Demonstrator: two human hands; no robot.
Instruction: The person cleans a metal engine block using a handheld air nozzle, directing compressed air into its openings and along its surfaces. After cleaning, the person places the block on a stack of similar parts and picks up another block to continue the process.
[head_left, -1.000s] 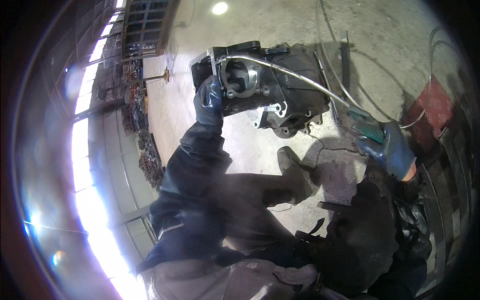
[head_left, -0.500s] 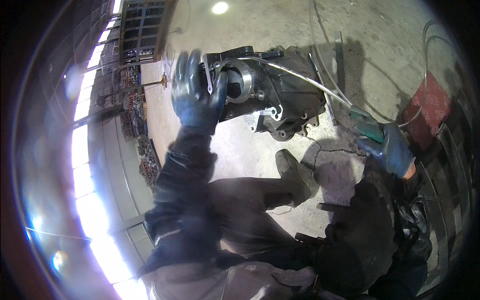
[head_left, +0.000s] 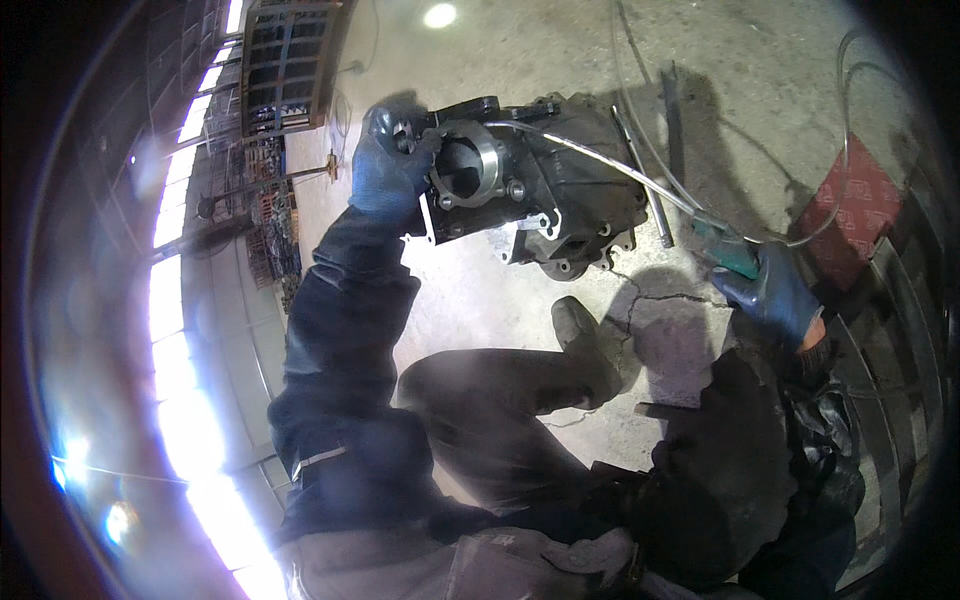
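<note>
A dark cast-metal gearbox housing [head_left: 585, 185] lies on the concrete floor, its machined round opening [head_left: 488, 170] facing up toward me. My left hand [head_left: 385, 175], in a blue glove, has its fingers curled over the housing's left end. In my right hand [head_left: 775, 295], also gloved, is an air blow gun with a green handle [head_left: 730, 248]. Its long, thin metal tube reaches left across the housing, and the tip lies near the round opening. The fingers under the handle are partly hidden.
A clear hose [head_left: 848, 140] loops at the right, above a red sheet [head_left: 855, 215]. A dark metal bar [head_left: 672, 115] and a thin rod [head_left: 640, 170] lie beyond the housing. My boot [head_left: 580, 335] stands close on the near side. A metal rack [head_left: 290, 70] stands far left.
My left hand, raised with spread fingers before, has curled down onto the housing's left end. The blow gun in my right hand has barely moved.
</note>
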